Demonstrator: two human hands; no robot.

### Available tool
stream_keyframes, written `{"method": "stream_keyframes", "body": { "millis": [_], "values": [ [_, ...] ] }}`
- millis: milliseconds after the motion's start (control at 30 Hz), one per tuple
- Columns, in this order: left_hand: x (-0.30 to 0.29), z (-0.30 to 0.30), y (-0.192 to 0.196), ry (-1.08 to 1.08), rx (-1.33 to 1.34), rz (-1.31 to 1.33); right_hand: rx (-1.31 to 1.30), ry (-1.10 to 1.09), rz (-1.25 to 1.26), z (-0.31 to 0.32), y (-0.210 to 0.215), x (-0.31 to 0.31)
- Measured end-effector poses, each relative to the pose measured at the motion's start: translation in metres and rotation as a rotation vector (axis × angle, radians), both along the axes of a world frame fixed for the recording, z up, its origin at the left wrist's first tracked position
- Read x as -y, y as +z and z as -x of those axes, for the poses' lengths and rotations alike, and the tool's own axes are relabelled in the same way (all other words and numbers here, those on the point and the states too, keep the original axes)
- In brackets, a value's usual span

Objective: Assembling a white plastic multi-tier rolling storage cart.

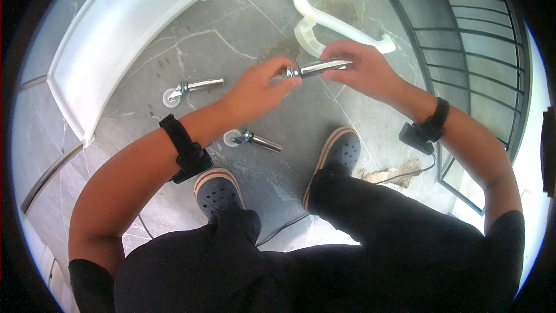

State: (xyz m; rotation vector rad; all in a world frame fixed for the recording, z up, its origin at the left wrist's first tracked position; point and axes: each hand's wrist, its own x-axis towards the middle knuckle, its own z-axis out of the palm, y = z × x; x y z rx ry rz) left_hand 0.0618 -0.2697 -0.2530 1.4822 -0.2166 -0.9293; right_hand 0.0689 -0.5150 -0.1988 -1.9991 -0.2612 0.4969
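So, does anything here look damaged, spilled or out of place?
Mostly no. Both hands, left and right, hold a chrome caster leg; two more lie loose on the floor. A brownish stain marks the tiles beside the white plastic part.

Two casters (191,88) (250,138) lie on the floor (243,29) (left of the white bracket (336,23)).

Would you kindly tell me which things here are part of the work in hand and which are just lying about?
In hand:
- chrome caster stem, held between left hand and right hand
- two more caster legs on the floor
- white plastic bracket
- white curved panel

Lying about:
- black metal grille
- cable
- torn scrap
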Motion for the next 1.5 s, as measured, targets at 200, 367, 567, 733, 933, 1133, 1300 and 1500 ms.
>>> {"method": "stream_keyframes", "body": {
  "millis": [200, 367, 567, 733, 933, 1133, 1300, 1500],
  "values": [
    [0.003, 0.0, 0.002, 0.022, 0.065, -0.005, -0.603, -0.061, 0.151, -0.012, 0.016, 0.007],
    [0.002, -0.002, 0.005, -0.05, -0.126, 0.062, 0.018, 0.05, 0.082, -0.001, 0.014, 0.004],
    [-0.003, 0.011, 0.004, 0.018, 0.45, -0.046, -0.673, -0.115, 0.171, -0.001, 0.024, 0.001],
    [-0.004, 0.008, 0.001, -0.066, 0.167, -0.052, -0.366, -0.091, 0.168, 0.007, 0.026, -0.011],
    [0.001, 0.004, 0.003, -0.021, 0.08, 0.026, -0.257, -0.115, 0.05, -0.004, 0.031, -0.005],
    [-0.003, -0.01, 0.011, 0.002, 0.173, -0.034, -0.637, -0.193, 0.223, -0.011, 0.035, -0.014],
    [-0.004, -0.013, 0.013, 0.013, -0.373, 0.178, -0.282, -0.21, -0.065, -0.005, 0.028, -0.009],
    [0.0, -0.008, -0.007, -0.025, -0.131, 0.221, -0.337, -0.2, 0.062, -0.004, 0.029, -0.004]
  ]
}}
